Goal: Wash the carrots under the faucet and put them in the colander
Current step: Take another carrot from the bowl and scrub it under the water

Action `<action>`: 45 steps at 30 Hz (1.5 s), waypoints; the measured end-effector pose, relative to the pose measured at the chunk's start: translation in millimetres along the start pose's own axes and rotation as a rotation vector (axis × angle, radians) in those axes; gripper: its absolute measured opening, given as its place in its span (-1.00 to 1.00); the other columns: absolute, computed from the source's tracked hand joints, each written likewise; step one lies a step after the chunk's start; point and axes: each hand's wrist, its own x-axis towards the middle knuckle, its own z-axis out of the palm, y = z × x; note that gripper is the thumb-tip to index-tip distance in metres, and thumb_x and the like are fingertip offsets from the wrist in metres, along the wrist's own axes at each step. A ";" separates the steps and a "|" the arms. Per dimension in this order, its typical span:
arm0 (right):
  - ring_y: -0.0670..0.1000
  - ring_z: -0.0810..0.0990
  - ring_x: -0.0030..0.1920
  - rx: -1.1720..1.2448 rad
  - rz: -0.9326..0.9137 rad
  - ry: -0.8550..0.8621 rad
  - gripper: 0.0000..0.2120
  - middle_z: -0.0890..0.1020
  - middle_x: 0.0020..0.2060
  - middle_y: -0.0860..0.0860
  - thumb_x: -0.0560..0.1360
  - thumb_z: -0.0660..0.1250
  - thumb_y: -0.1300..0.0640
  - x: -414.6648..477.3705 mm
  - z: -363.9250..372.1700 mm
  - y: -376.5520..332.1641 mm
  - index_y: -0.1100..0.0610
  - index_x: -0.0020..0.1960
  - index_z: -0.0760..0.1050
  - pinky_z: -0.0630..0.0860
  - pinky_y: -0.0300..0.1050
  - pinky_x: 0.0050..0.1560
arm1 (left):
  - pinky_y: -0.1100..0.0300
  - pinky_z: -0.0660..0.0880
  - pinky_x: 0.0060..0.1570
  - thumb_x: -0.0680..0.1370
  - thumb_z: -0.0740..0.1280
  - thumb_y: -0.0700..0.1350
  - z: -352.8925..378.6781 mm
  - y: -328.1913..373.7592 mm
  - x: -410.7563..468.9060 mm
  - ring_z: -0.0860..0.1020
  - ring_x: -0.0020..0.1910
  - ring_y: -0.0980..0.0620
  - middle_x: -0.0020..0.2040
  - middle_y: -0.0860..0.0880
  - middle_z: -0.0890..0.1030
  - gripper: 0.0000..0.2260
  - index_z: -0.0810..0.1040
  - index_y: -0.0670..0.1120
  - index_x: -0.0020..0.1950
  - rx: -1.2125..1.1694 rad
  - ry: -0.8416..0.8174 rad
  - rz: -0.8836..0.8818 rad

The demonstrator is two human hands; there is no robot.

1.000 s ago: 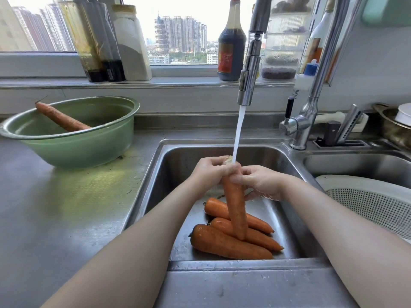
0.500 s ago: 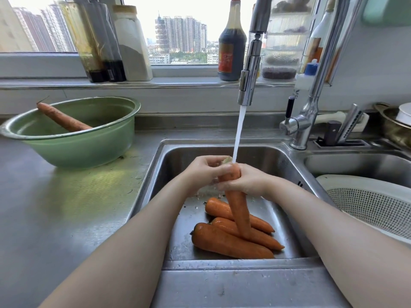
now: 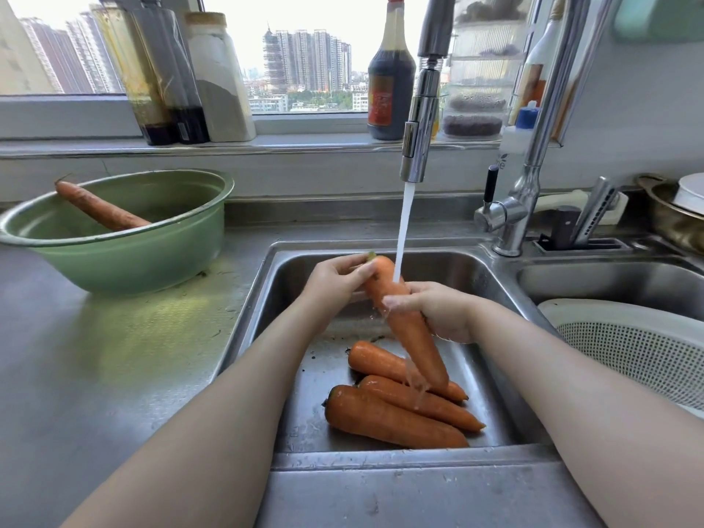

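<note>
Fingers [image 3: 356, 274] of the left hand [image 3: 335, 285] are curled round the fat stem end of a carrot [image 3: 413, 333]. The right hand [image 3: 438, 314] has its fingers wrapped round the middle of the same carrot, so both hands are gripping it. It's tilted, stem end up and to the left, tip hanging down just over the others in the sink. The water stream [image 3: 404, 222] from the pull-down faucet head [image 3: 419, 139] lands on the carrot right between the 2 hands and runs off down toward the tip. Under it, 3 more carrots [image 3: 392, 423] lie side by side on the floor of the left sink basin [image 3: 301, 405], tips pointing right. The white colander [image 3: 628, 348] sits in the right-hand basin. Over on the steel surface [image 3: 114, 356] to the left there's a green bowl [image 3: 133, 261] with 1 dull brownish carrot [image 3: 99, 207] leaning on its rim. A dark sauce bottle [image 3: 390, 81] stands on the window ledge behind the faucet.
</note>
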 end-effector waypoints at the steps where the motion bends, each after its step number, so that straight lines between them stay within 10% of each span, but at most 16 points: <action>1: 0.09 0.69 0.01 0.042 0.010 0.002 -0.75 0.69 0.07 0.11 0.64 0.39 0.08 -1.1 -0.8 -0.6 0.08 0.30 0.56 0.64 0.06 0.03 | 0.03 0.67 0.12 0.62 0.43 -0.13 -2.2 1.8 -0.1 0.69 0.16 -0.02 0.23 -0.11 0.69 -0.66 0.59 -0.12 0.39 0.000 -0.012 0.005; 11: 0.10 0.66 -0.16 0.127 0.143 0.012 -0.31 0.69 -0.09 0.15 0.38 0.27 -0.32 -4.2 -8.2 2.2 0.14 0.31 0.59 0.61 0.05 -0.13 | 0.09 0.68 0.00 0.57 0.50 -0.09 -2.4 5.6 -7.1 0.72 0.09 0.00 0.13 -0.08 0.73 -0.68 0.65 -0.08 0.31 0.124 -0.118 0.017; 27: 0.18 0.70 -0.13 0.062 0.144 0.106 -0.51 0.73 -0.05 0.15 0.64 0.14 -0.25 -2.3 3.9 -0.8 0.12 0.23 0.59 0.64 0.10 -0.07 | 0.20 0.66 -0.07 0.59 0.47 0.00 0.3 -0.5 -6.4 0.72 0.01 0.05 0.11 -0.04 0.72 -0.68 0.63 -0.06 0.32 0.208 -0.048 -0.011; 33: 0.18 0.65 -0.06 0.110 0.157 0.010 -0.37 0.68 -0.02 0.20 0.43 0.25 -0.17 3.1 2.9 3.0 0.23 0.32 0.56 0.60 0.10 -0.01 | 0.01 0.70 0.04 0.58 0.46 -0.16 3.5 -1.1 -4.8 0.69 0.12 -0.09 0.26 -0.09 0.63 -0.53 0.51 0.01 0.48 0.186 -0.102 -0.072; 38: 0.13 0.69 0.00 0.071 0.033 -0.077 -0.58 0.67 0.17 0.19 0.54 0.40 0.20 1.6 4.5 5.5 0.09 0.39 0.51 0.63 0.04 -0.06 | -0.03 0.71 -0.01 0.57 0.48 -0.11 8.6 -2.7 -5.9 0.68 0.10 -0.07 0.18 -0.08 0.65 -0.73 0.65 0.03 0.28 0.187 -0.026 -0.019; 45: 0.12 0.72 -0.12 0.095 0.027 0.080 -0.43 0.72 0.12 0.20 0.46 0.47 -0.20 -0.9 1.8 4.7 0.06 0.37 0.55 0.64 0.04 -0.15 | -0.04 0.63 0.22 0.60 0.44 -0.24 8.6 -3.6 -2.1 0.66 0.21 -0.06 0.32 -0.11 0.61 -0.46 0.43 -0.01 0.56 0.173 -0.182 -0.053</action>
